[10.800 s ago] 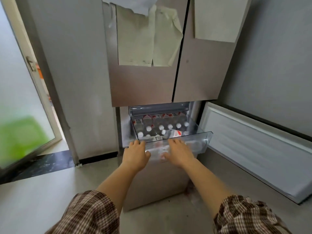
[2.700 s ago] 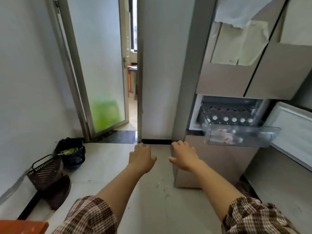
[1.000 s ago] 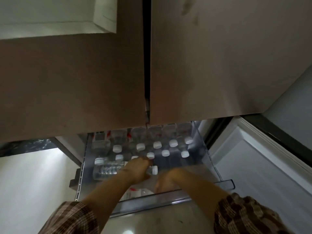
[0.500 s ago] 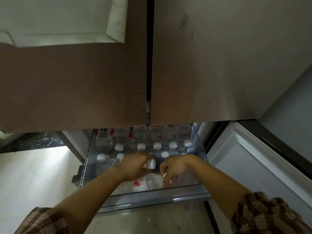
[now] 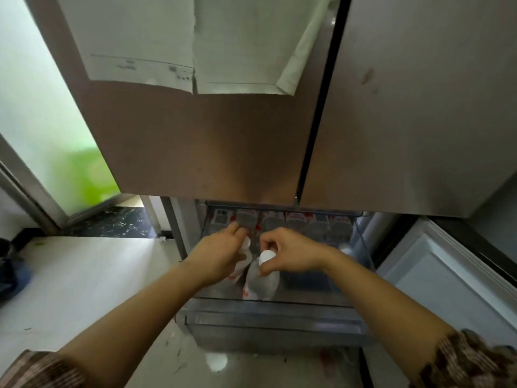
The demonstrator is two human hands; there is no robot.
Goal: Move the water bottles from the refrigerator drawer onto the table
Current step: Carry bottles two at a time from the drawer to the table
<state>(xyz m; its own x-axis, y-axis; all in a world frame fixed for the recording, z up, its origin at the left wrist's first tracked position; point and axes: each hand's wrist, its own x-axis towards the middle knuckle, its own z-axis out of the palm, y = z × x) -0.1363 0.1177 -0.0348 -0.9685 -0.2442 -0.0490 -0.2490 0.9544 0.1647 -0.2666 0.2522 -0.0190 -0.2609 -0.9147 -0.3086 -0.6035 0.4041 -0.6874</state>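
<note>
reaching down into the clear refrigerator drawer (image 5: 274, 326), both hands are near its middle. the right hand (image 5: 293, 254) pinches the white cap end of a water bottle (image 5: 263, 281), which stands tilted close to the drawer's front wall. the left hand (image 5: 221, 254) is just beside it, fingers curled round a second water bottle (image 5: 242, 266) with a white cap and a red label; most of that one is hidden under the hand. more water bottles (image 5: 316, 229) stand in a row along the drawer's back edge, red labels showing. above the drawer are two brown fridge doors (image 5: 405, 107), shut, with sheets of paper (image 5: 167, 43) stuck on the left one. a white lower door (image 5: 453, 278) is open at the right. checked sleeves (image 5: 470, 362) show at the bottom corners.
</note>
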